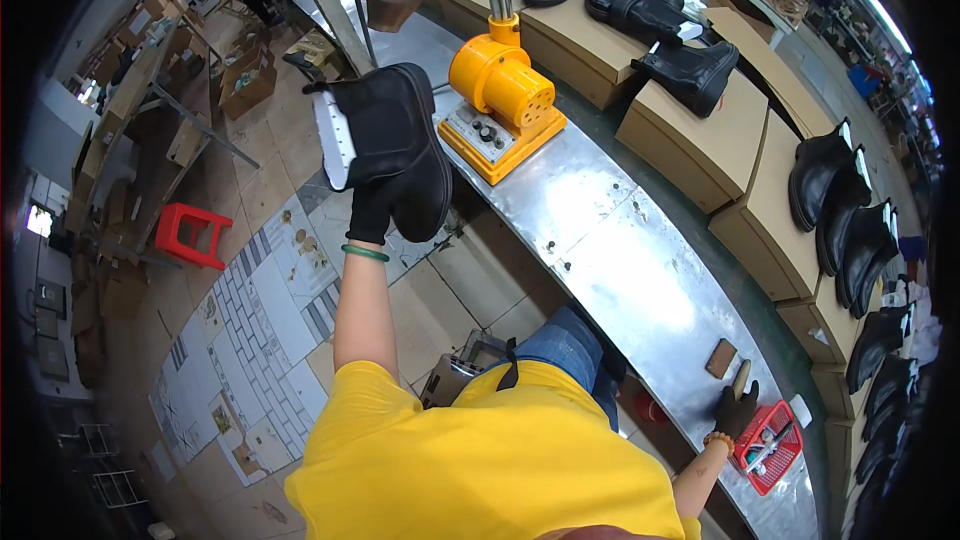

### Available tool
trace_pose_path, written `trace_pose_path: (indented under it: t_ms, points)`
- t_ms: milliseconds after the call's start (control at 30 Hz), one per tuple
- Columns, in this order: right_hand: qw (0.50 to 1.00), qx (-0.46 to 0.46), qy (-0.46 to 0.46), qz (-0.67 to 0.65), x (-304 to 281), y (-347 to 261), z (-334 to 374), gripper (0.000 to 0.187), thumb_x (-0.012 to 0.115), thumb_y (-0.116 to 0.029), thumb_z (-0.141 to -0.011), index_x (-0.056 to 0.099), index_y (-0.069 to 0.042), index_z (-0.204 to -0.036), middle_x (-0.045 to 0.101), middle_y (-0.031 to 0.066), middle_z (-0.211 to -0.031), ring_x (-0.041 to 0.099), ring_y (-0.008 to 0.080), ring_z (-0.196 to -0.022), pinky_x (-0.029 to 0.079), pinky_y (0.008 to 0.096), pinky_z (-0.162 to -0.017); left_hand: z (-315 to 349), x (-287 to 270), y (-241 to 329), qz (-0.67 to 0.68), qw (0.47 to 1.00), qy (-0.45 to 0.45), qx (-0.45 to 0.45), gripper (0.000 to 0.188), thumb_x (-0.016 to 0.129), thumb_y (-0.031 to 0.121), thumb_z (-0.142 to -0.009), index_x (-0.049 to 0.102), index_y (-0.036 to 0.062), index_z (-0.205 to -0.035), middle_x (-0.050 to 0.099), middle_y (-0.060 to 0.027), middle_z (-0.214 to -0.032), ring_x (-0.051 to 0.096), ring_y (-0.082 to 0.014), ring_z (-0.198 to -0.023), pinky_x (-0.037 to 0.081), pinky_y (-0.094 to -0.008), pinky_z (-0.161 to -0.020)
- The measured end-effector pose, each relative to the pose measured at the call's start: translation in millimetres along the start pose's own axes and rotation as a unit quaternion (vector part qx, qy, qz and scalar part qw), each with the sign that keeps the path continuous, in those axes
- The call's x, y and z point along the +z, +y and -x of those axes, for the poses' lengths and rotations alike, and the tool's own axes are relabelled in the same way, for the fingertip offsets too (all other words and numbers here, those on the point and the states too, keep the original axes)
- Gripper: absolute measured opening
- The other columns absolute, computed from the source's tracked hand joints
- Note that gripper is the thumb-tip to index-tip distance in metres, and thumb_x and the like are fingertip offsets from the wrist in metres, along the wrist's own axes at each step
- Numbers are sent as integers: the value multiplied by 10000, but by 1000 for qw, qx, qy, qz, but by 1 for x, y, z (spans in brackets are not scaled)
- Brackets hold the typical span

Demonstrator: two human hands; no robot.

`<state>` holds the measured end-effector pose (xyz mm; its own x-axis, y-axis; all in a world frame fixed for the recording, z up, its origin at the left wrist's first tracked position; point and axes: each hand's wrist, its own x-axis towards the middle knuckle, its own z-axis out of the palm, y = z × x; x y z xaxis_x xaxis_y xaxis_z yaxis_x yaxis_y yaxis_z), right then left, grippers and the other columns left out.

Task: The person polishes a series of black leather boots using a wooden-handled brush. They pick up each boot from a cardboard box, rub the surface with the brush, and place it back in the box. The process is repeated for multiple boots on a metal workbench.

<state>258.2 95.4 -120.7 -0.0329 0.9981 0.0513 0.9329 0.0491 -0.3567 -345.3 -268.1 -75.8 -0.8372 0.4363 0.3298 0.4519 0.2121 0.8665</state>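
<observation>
A black ankle boot (395,140) is raised on the left, clear of the bench, its sole edge turned right. White lining shows along its open top. My left hand (370,216), in a black glove, grips it from below; the boot hides most of the fingers. Far to the right, my gloved right hand (737,412) is low over the metal bench (610,240). Its fingers are closed around the lower end of a small beige oblong piece (741,377). Just beyond lies a brown rectangular block (720,358). A red plastic basket (768,475) with small tools sits beside that hand.
A yellow machine (505,90) with a metal post stands on the bench's far part. Cardboard boxes (695,135) line the other side, bearing several black boots (845,210). A red stool (193,236) stands on the floor at left, near a wooden rack (130,125).
</observation>
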Motion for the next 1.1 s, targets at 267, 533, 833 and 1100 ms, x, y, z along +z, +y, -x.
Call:
trace_pose_path:
  t_ms: [267, 533, 833, 1100]
  points:
    - [994, -41, 89, -55, 0, 21, -25, 427, 702, -240, -716, 564, 45, -1003, 632, 149, -832, 597, 250, -690, 458, 363, -614, 26, 61, 3, 236, 968, -76, -47, 369, 598, 73, -803, 521, -35, -1147, 574, -108, -1132, 555, -231, -1032, 456, -361, -907]
    - [837, -264, -4, -479, -57, -194, -24, 218, 563, -190, -877, 562, -24, -1019, 591, 117, -897, 599, 249, -820, 489, 387, -781, 90, 235, 138, 153, 893, -257, 335, 484, 613, 136, -760, 453, -2, -1195, 513, -140, -1205, 498, -241, -1103, 396, -361, -973]
    - [454, -1, -80, -887, -79, -276, -42, 465, 578, -502, -816, 473, -65, -935, 500, 54, -790, 547, 231, -730, 477, 478, -853, 112, 310, 185, 284, 809, -402, 321, 959, 732, 384, -629, 203, 30, -1346, 369, -167, -1336, 373, -264, -1229, 300, -365, -1030]
    - [433, -45, -114, -893, -69, -272, -38, 563, 530, -623, -776, 473, -82, -921, 489, 54, -741, 547, 231, -677, 496, 440, -763, 76, 302, 187, 496, 651, -559, -129, 852, 666, 244, -800, 119, 63, -1427, 362, -149, -1357, 390, -224, -1235, 314, -338, -1028]
